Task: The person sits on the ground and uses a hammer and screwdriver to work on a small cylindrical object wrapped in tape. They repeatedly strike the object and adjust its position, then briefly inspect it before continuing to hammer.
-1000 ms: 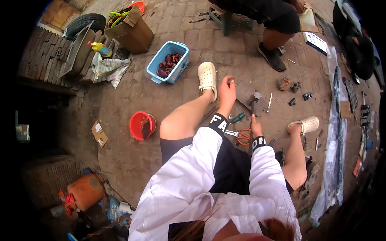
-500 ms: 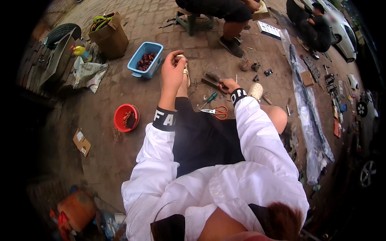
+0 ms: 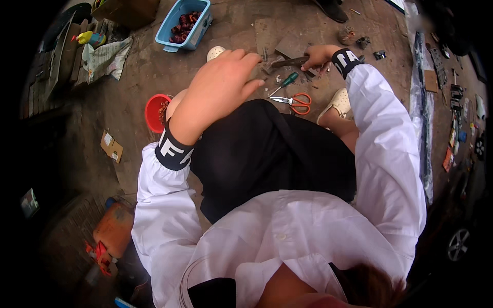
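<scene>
My left hand (image 3: 221, 84) is raised above my left knee, its fingers loosely bent and the thumb apart, with nothing visible in it. Farther forward and to the right, my right hand (image 3: 317, 56) is closed around one end of a dark, bar-shaped tool (image 3: 288, 62); its exact kind does not show. The tool's other end points left, just in front of a flat grey block (image 3: 291, 46) on the ground. Nearer to me lie a screwdriver (image 3: 290, 78) with a green handle and scissors (image 3: 301, 104) with orange handles.
A blue basin (image 3: 206, 21) of dark reddish pieces stands at the far left. Partly behind my left leg is a red bucket (image 3: 153, 115) with brownish scraps. Small metal parts (image 3: 363, 42) and a long plastic-wrapped strip (image 3: 417, 102) lie right. An orange tank (image 3: 114, 228) stands lower left.
The view has shifted forward and closer over my lap. My left hand has come nearer and its fingers now point right. My right hand still grips the dark tool.
</scene>
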### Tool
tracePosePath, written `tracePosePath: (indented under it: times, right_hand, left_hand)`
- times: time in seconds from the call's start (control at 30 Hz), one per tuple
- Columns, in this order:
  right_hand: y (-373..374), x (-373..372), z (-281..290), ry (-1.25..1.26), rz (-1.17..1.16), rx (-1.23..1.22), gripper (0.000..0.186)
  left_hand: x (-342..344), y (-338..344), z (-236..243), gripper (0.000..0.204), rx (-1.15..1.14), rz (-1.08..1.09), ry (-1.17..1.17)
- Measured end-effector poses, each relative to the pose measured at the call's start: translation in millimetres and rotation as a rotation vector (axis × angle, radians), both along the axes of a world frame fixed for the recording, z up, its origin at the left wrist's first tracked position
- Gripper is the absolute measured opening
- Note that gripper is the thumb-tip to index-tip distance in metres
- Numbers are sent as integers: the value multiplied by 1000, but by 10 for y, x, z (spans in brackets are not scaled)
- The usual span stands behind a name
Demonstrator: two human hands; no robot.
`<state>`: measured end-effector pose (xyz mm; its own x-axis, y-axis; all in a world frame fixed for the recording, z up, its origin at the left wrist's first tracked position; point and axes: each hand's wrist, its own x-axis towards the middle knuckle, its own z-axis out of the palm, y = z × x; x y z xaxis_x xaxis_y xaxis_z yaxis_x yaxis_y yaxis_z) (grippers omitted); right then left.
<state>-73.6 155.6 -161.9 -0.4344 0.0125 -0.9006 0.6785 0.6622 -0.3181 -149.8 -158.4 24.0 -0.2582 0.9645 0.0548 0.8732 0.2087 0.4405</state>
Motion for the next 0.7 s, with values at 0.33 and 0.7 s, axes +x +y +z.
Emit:
tracePosePath:
  times: [0.33, 0.7]
  right_hand:
    - [243, -562, 99, 526, 522, -437, 16]
    - [75, -856, -22, 709, 557, -459, 33]
  left_hand:
    - [-253, 455, -721, 48, -781, -87, -237]
    - [-834, 1115, -687, 28, -741, -21, -269]
